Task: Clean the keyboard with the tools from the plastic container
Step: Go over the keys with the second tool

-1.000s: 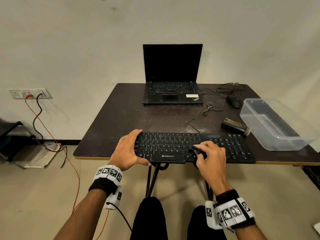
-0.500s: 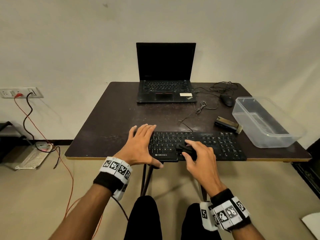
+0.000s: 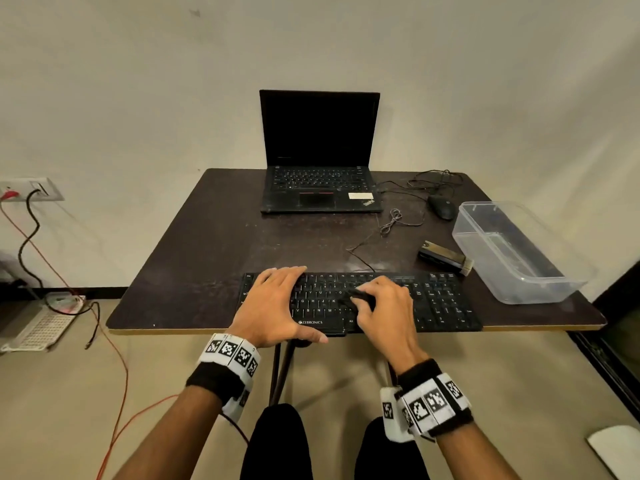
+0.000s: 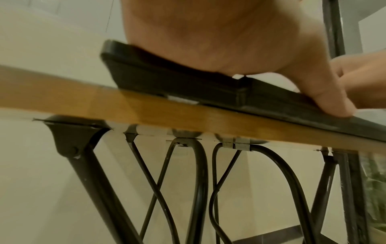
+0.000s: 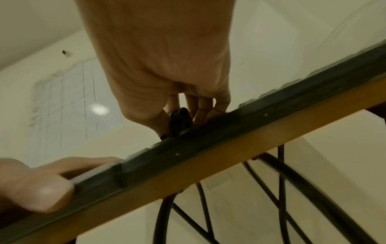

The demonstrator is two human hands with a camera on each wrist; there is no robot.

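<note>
- Head view: black full-size keyboard [image 3: 360, 301] is lying along the near edge of the dark brown table [image 3: 214, 244]. Left hand [image 3: 273, 306] is resting flat on its left half, fingers straight, thumb at the front edge. Right hand [image 3: 384, 306] is pinching a small black cleaning tool [image 3: 362, 296] against the middle keys. Clear rectangular plastic container [image 3: 512, 251] is standing at the right, a black-handled brush [image 3: 445, 258] just beside it.
- Left wrist view: palm is pressing the keyboard [image 4: 188, 82].
- Right wrist view: curled fingers [image 5: 200, 105] are gripping the tool [image 5: 179, 122].
</note>
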